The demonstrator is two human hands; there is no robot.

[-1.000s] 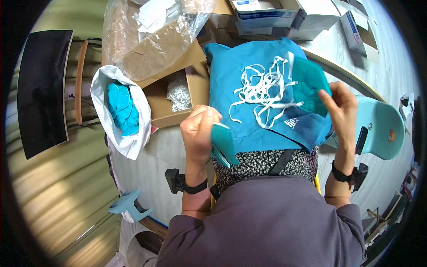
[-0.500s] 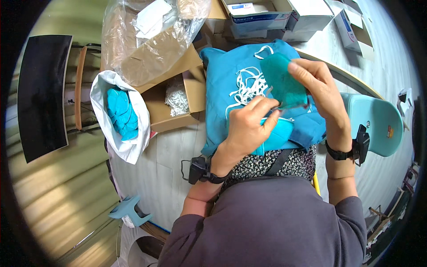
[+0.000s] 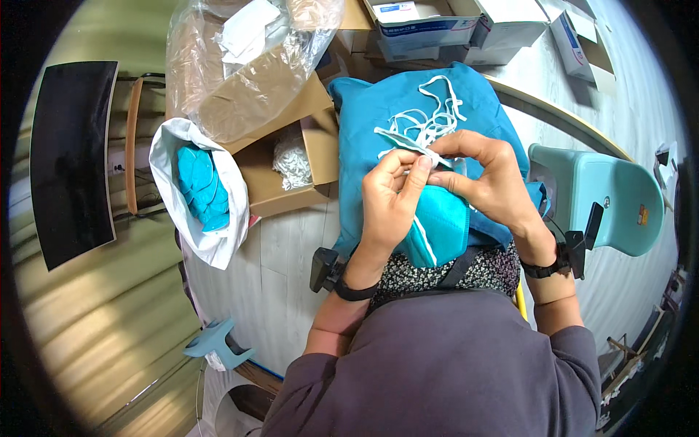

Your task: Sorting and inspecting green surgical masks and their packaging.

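Both hands meet over the blue cloth spread across my lap. My left hand pinches the edge of a teal face mask, seen nearly edge-on, with thumb and fingertips. My right hand curls in from the other side, its fingertips closed at the same spot on the mask's edge and a white strap. Just what sits between the fingertips is partly hidden. Below them another teal mask with a white edge lies on my lap. Loose white straps lie on the cloth beyond my hands.
To the left stands a white bag of teal masks. Beside it a cardboard box holds white straps, with clear plastic above. Printed boxes stand at the back. A pale teal stool is at right.
The mask has turned from face-on to nearly edge-on and come lower. My right hand has moved down and left to join my left fingertips. The white straps have shifted on the cloth.
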